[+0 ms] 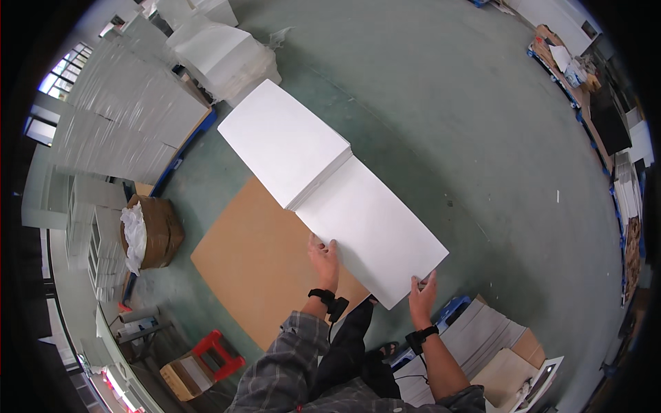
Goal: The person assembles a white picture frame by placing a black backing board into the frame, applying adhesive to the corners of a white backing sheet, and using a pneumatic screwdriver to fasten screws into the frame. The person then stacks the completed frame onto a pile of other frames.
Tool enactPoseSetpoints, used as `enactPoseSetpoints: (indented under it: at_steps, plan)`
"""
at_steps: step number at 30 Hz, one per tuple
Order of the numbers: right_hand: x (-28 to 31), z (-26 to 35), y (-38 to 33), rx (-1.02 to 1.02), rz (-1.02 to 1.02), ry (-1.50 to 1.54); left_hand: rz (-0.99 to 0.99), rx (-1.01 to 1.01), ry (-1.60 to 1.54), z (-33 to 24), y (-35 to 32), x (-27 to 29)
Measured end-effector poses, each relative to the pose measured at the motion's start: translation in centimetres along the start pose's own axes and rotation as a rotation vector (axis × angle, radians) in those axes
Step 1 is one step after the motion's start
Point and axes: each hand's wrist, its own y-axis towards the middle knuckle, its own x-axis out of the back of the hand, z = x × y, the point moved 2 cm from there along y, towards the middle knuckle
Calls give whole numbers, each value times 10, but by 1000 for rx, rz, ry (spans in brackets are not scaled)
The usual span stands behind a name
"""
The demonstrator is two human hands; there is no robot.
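Observation:
A broad white board (pixel 375 230) lies slantwise before me, its far end against a taller stack of white boards (pixel 286 141). My left hand (pixel 323 265) is at the board's left long edge, thumb over the edge and fingers bent beside it. At the near right corner, my right hand (pixel 423 299) pinches the short edge between thumb and fingers. Some fingertips are hidden, and how many layers lie under the top sheet is unclear. Beneath and to the left spreads a large brown board (pixel 261 261). Both wrists wear black straps.
Wrapped white stacks (pixel 131 110) stand on a blue pallet at the far left. A brown carton (pixel 155 234), a red stool (pixel 219 354) and a small box (pixel 186 377) are at left. Near right sits a pile of grey-white sheets (pixel 475 337). Loaded pallets line the far right.

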Motion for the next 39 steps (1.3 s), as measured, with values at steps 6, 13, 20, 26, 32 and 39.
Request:
enactPoseSetpoints:
  at_steps: [6,13,20,26,32,39]
  plan:
    - [1,6,-8,12,-8,-143,10,-43,42,-1,0,0]
    - [2,11,-6,28,-1,-184,40,-33,-30,-1,2,-2]
    - [32,-17,-27,-33,30,-85,90,107,-61,18,8,2]
    - [66,-107,-75,-20,159,-80,136,69,-99,40,-32,21]
    - [104,-143,-135,-263,262,102,395,171,-92,53,-118,1]
    - [148,-203,-177,-351,171,154,330,550,-463,57,-140,-48]
